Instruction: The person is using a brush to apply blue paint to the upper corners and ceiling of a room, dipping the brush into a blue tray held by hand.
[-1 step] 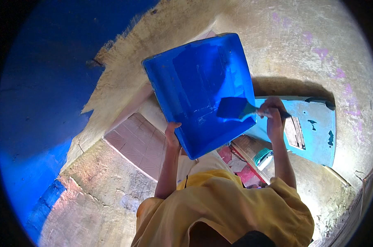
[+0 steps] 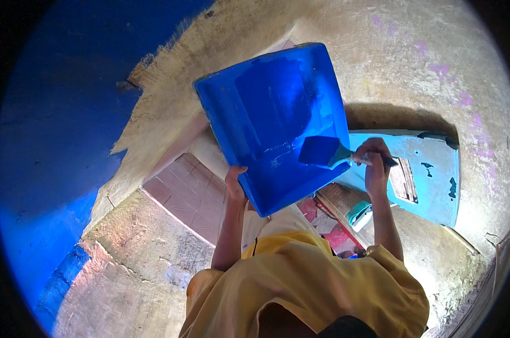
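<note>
My left hand (image 2: 236, 181) grips the lower left edge of a blue paint tray (image 2: 274, 112), its thumb over the rim. The tray is tilted up before me, and wet blue paint coats its inside. In my right hand (image 2: 374, 160) is a wide paintbrush (image 2: 343, 155), held by its handle with the fingers wrapped round it. The blue-laden bristles point left, over the tray's lower right part. I cannot tell whether they touch the tray.
At the left, a wall (image 2: 58, 112) carries blue paint with a ragged edge against bare plaster (image 2: 170, 84). A light-blue panel (image 2: 435, 180) with chipped paint leans at the right. Below it, a green and white object (image 2: 360, 215) lies near a red-edged surface (image 2: 345, 239). Pinkish tiles (image 2: 182, 188) show lower left.
The paintbrush and my right hand have shifted slightly downward and to the right. The tray has risen a touch, still in my left hand.
</note>
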`<state>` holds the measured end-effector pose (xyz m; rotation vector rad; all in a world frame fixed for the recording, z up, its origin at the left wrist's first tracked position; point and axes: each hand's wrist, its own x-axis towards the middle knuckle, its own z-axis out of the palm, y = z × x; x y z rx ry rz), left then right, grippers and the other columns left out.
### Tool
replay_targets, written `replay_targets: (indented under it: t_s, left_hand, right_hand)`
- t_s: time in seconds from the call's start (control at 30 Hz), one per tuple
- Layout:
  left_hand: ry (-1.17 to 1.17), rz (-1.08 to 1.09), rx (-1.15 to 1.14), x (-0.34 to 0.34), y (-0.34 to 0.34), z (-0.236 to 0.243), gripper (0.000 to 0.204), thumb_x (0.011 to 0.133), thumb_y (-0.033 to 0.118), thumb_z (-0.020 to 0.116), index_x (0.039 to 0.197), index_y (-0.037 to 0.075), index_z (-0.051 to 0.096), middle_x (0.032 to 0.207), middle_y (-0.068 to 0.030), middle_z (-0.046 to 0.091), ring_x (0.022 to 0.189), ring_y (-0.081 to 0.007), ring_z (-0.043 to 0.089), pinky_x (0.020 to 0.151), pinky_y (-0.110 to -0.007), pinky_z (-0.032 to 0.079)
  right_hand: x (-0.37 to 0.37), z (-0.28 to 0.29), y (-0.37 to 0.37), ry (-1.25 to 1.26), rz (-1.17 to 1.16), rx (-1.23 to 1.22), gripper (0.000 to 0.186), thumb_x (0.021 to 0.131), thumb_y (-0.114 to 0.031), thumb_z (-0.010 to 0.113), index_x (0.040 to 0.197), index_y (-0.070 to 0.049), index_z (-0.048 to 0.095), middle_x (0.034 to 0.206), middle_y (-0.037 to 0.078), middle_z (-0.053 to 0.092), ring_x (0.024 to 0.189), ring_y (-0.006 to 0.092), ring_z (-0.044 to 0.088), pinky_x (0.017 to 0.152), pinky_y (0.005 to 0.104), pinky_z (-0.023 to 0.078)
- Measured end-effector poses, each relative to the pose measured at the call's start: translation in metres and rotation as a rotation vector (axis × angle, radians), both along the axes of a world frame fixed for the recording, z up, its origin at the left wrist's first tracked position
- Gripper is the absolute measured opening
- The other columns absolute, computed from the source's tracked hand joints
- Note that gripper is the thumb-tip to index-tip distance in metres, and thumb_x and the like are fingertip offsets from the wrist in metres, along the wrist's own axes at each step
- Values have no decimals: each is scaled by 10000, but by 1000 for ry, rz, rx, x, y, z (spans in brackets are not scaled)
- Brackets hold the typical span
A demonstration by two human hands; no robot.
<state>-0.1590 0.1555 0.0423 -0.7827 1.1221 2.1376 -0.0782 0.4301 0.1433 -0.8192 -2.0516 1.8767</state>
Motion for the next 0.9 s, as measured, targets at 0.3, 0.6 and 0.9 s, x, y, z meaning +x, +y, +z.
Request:
replay_targets:
  t_s: [0.3,0.6,0.9]
  left_hand:
    - [-14,26,5,9,7,-2,484,656,237,546,1085,18,503,992,-128,547,928,-278,517,834,-379,439]
    - [25,95,139,31,-9,-23,568,677,237,541,1184,-9,467,1074,-130,528,1032,-312,476,926,-432,374]
    - [-30,93,65,22,-10,-47,647,609,236,505,1201,-11,417,1082,-176,492,955,-338,485,835,-452,431]
  right_hand:
    - [88,-28,-12,-152,-67,233,199,784,-143,455,856,16,549,950,101,569,869,178,514,790,276,389]
    - [133,-51,-14,-51,-438,-349,654,862,-608,361,1176,-49,489,1009,75,554,894,192,543,730,303,431]
    - [91,-46,24,-180,-170,-522,654,907,-562,310,1167,12,485,910,88,555,713,218,591,611,352,501]
